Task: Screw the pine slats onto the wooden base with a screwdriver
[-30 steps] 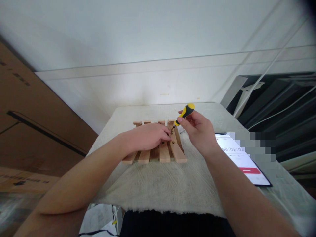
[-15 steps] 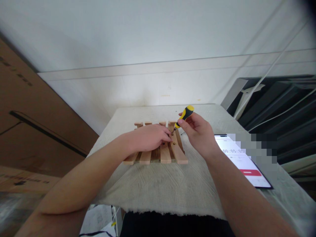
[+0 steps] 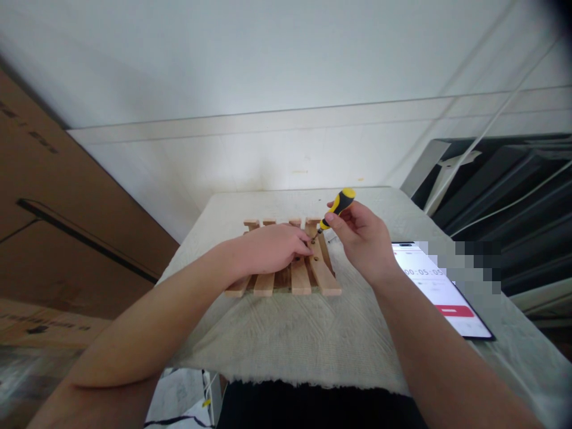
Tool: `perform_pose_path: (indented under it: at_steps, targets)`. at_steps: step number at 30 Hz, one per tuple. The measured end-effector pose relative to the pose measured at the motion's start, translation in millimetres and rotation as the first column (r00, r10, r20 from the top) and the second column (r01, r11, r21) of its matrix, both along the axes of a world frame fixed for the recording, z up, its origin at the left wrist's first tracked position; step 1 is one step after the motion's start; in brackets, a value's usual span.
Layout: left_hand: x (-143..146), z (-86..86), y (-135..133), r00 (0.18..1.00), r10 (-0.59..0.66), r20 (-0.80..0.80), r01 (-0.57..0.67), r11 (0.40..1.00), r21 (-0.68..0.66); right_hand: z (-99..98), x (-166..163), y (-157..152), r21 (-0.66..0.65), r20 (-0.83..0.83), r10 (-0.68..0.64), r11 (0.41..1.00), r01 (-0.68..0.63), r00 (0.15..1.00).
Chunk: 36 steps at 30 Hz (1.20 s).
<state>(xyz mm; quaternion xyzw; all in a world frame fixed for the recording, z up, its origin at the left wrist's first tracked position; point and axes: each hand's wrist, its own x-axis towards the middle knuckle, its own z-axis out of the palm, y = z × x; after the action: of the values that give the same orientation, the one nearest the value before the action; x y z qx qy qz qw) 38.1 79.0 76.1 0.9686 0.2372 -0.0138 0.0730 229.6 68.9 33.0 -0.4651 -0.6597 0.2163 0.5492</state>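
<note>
A small slatted wooden frame point(image 3: 301, 280) with screw holes lies on the cloth-covered table. Over its slats rests my left hand point(image 3: 279, 247), fingers bent together and gripping around a slat by a hole; part of the frame is hidden under it. My right hand point(image 3: 361, 238) is closed around a yellow-and-black screwdriver point(image 3: 342, 202), which tilts with its tip down at a hole in the rightmost slat. The tip meets the wood close to my left fingertips. Whether a screw sits under the tip is too small to tell.
A phone point(image 3: 447, 298) showing a timer lies right of my right forearm. Small metal pieces point(image 3: 331, 241) lie beside the frame on the cloth point(image 3: 286, 339). A white wall point(image 3: 268, 161) stands behind, a large cardboard box point(image 3: 80, 226) left, and dark panels point(image 3: 504, 196) right.
My right hand and the screwdriver have shifted slightly right, and the screwdriver leans a little more. My left hand stays on the frame.
</note>
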Motion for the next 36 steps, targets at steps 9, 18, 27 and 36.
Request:
perform_pose_path:
  at_steps: [9, 18, 27, 36]
  targets:
    - [-0.4, -1.2, -0.3, 1.0, 0.014, -0.017, -0.014, 1.0, 0.026, -1.6, -1.6, 0.8, -0.014, 0.012, -0.003, 1.0, 0.003, 1.0]
    - [-0.4, -3.1, 0.9, 1.0, -0.001, -0.001, 0.001, 1.0, 0.025, -2.7, -2.3, 0.2, 0.0, 0.02, -0.011, 1.0, 0.011, 1.0]
    - [-0.5, -3.3, 0.7, 1.0, 0.007, -0.01, -0.007, 0.999, 0.032, -1.9, -2.2, -1.6, -0.004, 0.04, -0.027, 1.0, 0.027, 0.999]
    - [0.6, -1.3, -1.2, 0.999, 0.042, -0.026, -0.042, 0.999, 0.002, 0.3, -4.7, -0.4, -0.038, 0.039, -0.061, 0.997, 0.062, 0.997]
